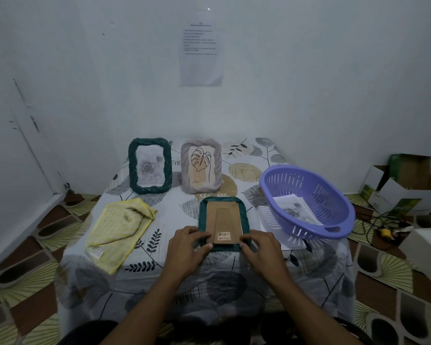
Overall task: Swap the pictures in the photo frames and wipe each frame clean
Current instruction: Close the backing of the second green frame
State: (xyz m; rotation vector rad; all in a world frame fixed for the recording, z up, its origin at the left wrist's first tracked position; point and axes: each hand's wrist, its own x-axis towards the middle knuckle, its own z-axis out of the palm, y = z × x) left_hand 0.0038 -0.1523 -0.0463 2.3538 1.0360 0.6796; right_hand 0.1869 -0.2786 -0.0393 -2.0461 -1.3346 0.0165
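Gripping the near corners of the face-down green frame with curled fingers, left hand and right hand alike. Lying flat on the bench, between yellow cloth and purple basket. Showing a barcode sticker on its cardboard back, digits too small for reading. Standing upright behind: second green frame, grey frame. Hanging on the wall, a printed sheet, text blurred.

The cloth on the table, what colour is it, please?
The cloth is pale yellow; head view.
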